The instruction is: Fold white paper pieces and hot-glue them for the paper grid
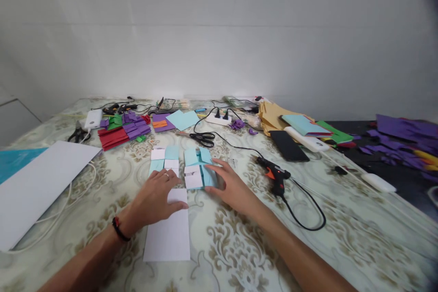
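Two groups of light blue and white paper squares lie side by side on the patterned tablecloth (pixel 239 242). My left hand (pixel 155 194) rests palm down, fingers apart, over the lower part of the left group (pixel 171 152) and the top of a white paper sheet (pixel 167 242). At the right edge of the other group (pixel 193 179), my right hand (pixel 229 185) touches the blue paper with its fingers and thumb spread. Neither hand is closed round anything. My left fingers hide part of the left group.
To the right are a glue gun (pixel 278 175), a black phone (pixel 288 145) and a power strip (pixel 306 139). Scissors (pixel 202 138), an outlet block (pixel 219 119) and coloured paper (pixel 112 138) lie beyond my hands. A large white board (pixel 48 187) is on the left.
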`<control>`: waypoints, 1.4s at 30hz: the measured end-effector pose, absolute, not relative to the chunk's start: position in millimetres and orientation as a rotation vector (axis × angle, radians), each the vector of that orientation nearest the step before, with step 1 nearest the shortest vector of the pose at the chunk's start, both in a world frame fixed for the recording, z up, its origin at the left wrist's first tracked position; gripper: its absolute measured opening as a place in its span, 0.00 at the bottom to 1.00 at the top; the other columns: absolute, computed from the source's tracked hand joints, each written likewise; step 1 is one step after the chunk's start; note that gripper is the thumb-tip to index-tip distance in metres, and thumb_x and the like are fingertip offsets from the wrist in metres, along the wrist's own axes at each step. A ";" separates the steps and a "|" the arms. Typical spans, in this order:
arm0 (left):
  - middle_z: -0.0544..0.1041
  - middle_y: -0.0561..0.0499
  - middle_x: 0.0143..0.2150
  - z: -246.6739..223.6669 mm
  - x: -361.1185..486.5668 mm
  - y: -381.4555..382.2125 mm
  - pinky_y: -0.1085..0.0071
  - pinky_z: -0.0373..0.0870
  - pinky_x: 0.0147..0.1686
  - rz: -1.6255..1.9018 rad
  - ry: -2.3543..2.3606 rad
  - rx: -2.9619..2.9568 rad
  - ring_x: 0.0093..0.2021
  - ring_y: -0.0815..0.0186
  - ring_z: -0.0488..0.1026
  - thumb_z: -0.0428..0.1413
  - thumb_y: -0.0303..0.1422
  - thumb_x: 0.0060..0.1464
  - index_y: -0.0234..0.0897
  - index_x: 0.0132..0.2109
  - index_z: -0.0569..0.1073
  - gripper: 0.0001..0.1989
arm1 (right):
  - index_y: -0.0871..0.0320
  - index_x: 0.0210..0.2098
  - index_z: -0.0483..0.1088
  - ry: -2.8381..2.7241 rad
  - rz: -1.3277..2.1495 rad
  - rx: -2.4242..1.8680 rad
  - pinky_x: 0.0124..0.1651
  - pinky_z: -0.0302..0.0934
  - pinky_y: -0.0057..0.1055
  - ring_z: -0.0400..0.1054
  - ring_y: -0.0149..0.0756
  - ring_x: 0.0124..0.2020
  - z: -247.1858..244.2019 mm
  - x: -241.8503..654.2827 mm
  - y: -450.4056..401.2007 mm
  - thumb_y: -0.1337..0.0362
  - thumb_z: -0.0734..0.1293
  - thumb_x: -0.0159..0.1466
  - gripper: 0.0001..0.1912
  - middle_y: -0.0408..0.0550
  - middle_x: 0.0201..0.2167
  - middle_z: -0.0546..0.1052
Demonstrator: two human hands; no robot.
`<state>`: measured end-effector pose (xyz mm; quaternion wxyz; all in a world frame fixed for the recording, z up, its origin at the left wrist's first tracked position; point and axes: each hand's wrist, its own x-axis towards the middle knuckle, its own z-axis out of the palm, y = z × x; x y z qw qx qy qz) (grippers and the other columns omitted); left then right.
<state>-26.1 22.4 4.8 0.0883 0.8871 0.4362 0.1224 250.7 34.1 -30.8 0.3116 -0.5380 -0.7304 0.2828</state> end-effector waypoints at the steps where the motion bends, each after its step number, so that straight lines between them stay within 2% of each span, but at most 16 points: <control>1: 0.78 0.43 0.54 5.0 -25.4 21.4 0.49 0.67 0.54 0.322 1.296 2.633 0.57 0.45 0.74 0.69 0.43 0.55 0.39 0.54 0.76 0.24 | 0.51 0.61 0.72 -1.934 0.768 -1.403 0.69 0.60 0.49 0.62 0.52 0.68 -29.9 250.0 32.7 0.64 0.76 0.59 0.30 0.55 0.71 0.61; 3: 0.77 0.41 0.56 5.7 -24.2 19.3 0.48 0.67 0.54 0.255 1.314 2.622 0.57 0.43 0.73 0.70 0.43 0.53 0.38 0.55 0.75 0.27 | 0.52 0.59 0.72 -1.931 0.799 -1.388 0.63 0.66 0.45 0.67 0.49 0.62 -27.2 248.1 30.6 0.68 0.76 0.57 0.30 0.55 0.68 0.60; 5: 0.76 0.40 0.57 5.5 -23.5 17.3 0.47 0.66 0.54 0.228 1.355 2.610 0.57 0.42 0.72 0.71 0.42 0.52 0.37 0.55 0.74 0.27 | 0.53 0.53 0.73 -1.909 0.791 -1.405 0.57 0.69 0.43 0.70 0.45 0.55 -24.4 245.7 29.5 0.71 0.76 0.57 0.25 0.54 0.62 0.63; 8: 0.76 0.39 0.55 2.6 -23.4 16.3 0.47 0.65 0.56 0.235 1.399 2.575 0.56 0.43 0.73 0.71 0.39 0.52 0.35 0.53 0.74 0.25 | 0.55 0.41 0.72 -1.901 0.743 -1.437 0.53 0.68 0.41 0.71 0.42 0.46 -22.1 242.1 29.7 0.71 0.76 0.56 0.15 0.50 0.51 0.67; 10: 0.77 0.40 0.53 0.2 -23.5 16.8 0.47 0.64 0.57 0.241 1.409 2.546 0.56 0.44 0.73 0.71 0.38 0.52 0.35 0.52 0.73 0.24 | 0.56 0.37 0.71 -1.920 0.719 -1.440 0.52 0.67 0.39 0.70 0.41 0.44 -22.5 240.1 30.3 0.70 0.77 0.58 0.12 0.47 0.46 0.67; 15: 0.77 0.43 0.50 -1.9 -22.3 17.3 0.48 0.63 0.57 0.282 1.427 2.457 0.54 0.46 0.73 0.72 0.36 0.50 0.36 0.49 0.73 0.23 | 0.55 0.40 0.75 -1.964 0.708 -1.421 0.46 0.65 0.36 0.69 0.38 0.39 -27.7 238.0 32.4 0.70 0.75 0.61 0.09 0.47 0.45 0.71; 18: 0.76 0.44 0.49 -0.8 -21.5 16.5 0.50 0.64 0.56 0.300 1.439 2.405 0.54 0.48 0.72 0.71 0.34 0.50 0.36 0.47 0.71 0.22 | 0.55 0.40 0.75 -1.957 0.765 -1.412 0.39 0.63 0.33 0.67 0.35 0.31 -29.6 238.9 34.3 0.70 0.75 0.61 0.09 0.42 0.34 0.72; 20: 0.75 0.44 0.50 0.4 -21.2 16.0 0.51 0.66 0.54 0.304 1.453 2.375 0.53 0.49 0.72 0.71 0.33 0.51 0.36 0.47 0.70 0.21 | 0.56 0.38 0.75 -1.948 0.787 -1.397 0.37 0.63 0.32 0.68 0.35 0.30 -29.6 239.6 35.2 0.72 0.76 0.60 0.09 0.41 0.30 0.72; 26: 0.73 0.45 0.48 3.1 -19.3 14.8 0.52 0.67 0.52 0.308 1.472 2.349 0.51 0.50 0.72 0.69 0.31 0.51 0.38 0.43 0.68 0.19 | 0.57 0.40 0.76 -1.926 0.788 -1.348 0.43 0.69 0.33 0.74 0.35 0.35 -27.9 238.4 34.1 0.76 0.72 0.61 0.10 0.46 0.40 0.76; 33: 0.74 0.46 0.46 -1.9 -18.9 14.3 0.53 0.70 0.51 0.332 1.431 2.349 0.50 0.51 0.73 0.68 0.30 0.53 0.39 0.44 0.67 0.17 | 0.57 0.44 0.77 -1.952 0.764 -1.269 0.49 0.71 0.36 0.76 0.37 0.39 -26.7 238.9 32.4 0.72 0.68 0.66 0.08 0.51 0.44 0.77; 36: 0.74 0.45 0.49 -7.1 -20.4 15.1 0.52 0.71 0.53 0.399 1.403 2.315 0.53 0.50 0.73 0.67 0.27 0.53 0.39 0.47 0.68 0.19 | 0.56 0.44 0.77 -1.966 0.732 -1.244 0.50 0.71 0.38 0.76 0.38 0.40 -22.8 237.5 28.5 0.71 0.67 0.68 0.09 0.51 0.44 0.78; 38: 0.73 0.45 0.54 -10.2 -22.1 15.7 0.52 0.72 0.55 0.480 1.364 2.261 0.55 0.51 0.73 0.66 0.24 0.51 0.40 0.53 0.69 0.24 | 0.56 0.45 0.77 -1.984 0.722 -1.225 0.50 0.71 0.38 0.75 0.39 0.41 -18.7 234.8 23.4 0.70 0.66 0.68 0.09 0.50 0.43 0.78; 40: 0.72 0.44 0.57 -11.3 -24.2 16.8 0.54 0.73 0.55 0.544 1.311 2.191 0.54 0.54 0.75 0.64 0.21 0.51 0.42 0.58 0.69 0.29 | 0.56 0.45 0.77 -2.008 0.736 -1.205 0.49 0.70 0.36 0.75 0.39 0.41 -14.0 231.1 17.0 0.69 0.65 0.69 0.09 0.50 0.42 0.78; 42: 0.73 0.44 0.58 -9.7 -26.5 19.1 0.56 0.75 0.54 0.574 1.252 2.115 0.51 0.57 0.77 0.61 0.20 0.52 0.44 0.60 0.70 0.30 | 0.55 0.45 0.77 -2.029 0.771 -1.179 0.48 0.70 0.35 0.75 0.39 0.41 -9.3 227.5 10.8 0.69 0.63 0.70 0.11 0.50 0.42 0.79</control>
